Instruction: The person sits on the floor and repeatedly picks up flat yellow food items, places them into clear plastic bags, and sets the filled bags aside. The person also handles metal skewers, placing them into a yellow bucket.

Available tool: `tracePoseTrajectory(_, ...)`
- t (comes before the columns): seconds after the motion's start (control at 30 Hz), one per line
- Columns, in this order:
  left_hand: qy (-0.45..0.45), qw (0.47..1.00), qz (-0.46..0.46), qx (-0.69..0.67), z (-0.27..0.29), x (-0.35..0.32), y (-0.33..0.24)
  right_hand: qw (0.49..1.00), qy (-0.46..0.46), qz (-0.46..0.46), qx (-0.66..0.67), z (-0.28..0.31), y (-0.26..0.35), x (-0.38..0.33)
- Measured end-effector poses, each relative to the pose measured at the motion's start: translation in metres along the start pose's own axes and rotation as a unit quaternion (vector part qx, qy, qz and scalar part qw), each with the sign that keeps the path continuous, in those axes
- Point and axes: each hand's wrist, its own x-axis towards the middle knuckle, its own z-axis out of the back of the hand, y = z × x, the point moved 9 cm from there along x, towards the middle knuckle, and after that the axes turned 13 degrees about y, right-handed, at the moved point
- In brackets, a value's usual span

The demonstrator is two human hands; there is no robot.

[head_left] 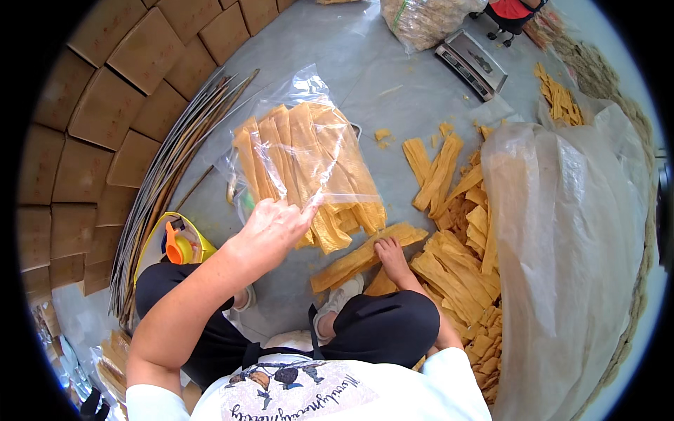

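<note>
A clear plastic bag [309,151] filled with flat yellow strips, which look like dried tofu skin, lies in front of me. Several strip ends stick out of its near opening. My left hand [277,226] is closed on the bag's near edge, pinching the film. To the right, my right hand [393,258] has its fingers curled over a long yellow strip [351,266], gripping it near its right end; the thumb is hidden. That strip slants just above the floor by my shoe, apart from the bag.
A heap of yellow strips [456,274] lies at my right, beside a large translucent plastic sheet [562,245]. Stacked cardboard boxes [105,105] and long thin rods [168,154] line the left. A yellow bucket [203,245] stands by my knee. Farther off are a scale [472,64] and a stuffed sack [425,21].
</note>
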Motion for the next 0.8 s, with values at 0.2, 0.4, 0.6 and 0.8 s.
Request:
tracePoseTrajectory(0.2, 0.034, 0.999, 0.009, 0.007, 0.000, 0.002, 0.000, 0.988, 0.142, -0.053, -0.008, -0.018, -0.015, 0.009)
tracePoseTrajectory(0.4, 0.014, 1.000, 0.005, 0.005, 0.001, 0.002, 0.000, 0.983, 0.171, -0.070, 0.002, -0.023, -0.026, 0.009)
tracePoseTrajectory(0.6, 0.024, 1.000, 0.003, -0.002, 0.001, 0.004, -0.001, 0.965, 0.257, -0.050, -0.023, -0.038, -0.014, 0.007)
tracePoseTrajectory(0.8, 0.020, 1.000, 0.006, 0.002, -0.001, 0.003, 0.001, 0.986, 0.135, -0.027, -0.092, -0.049, 0.008, 0.001)
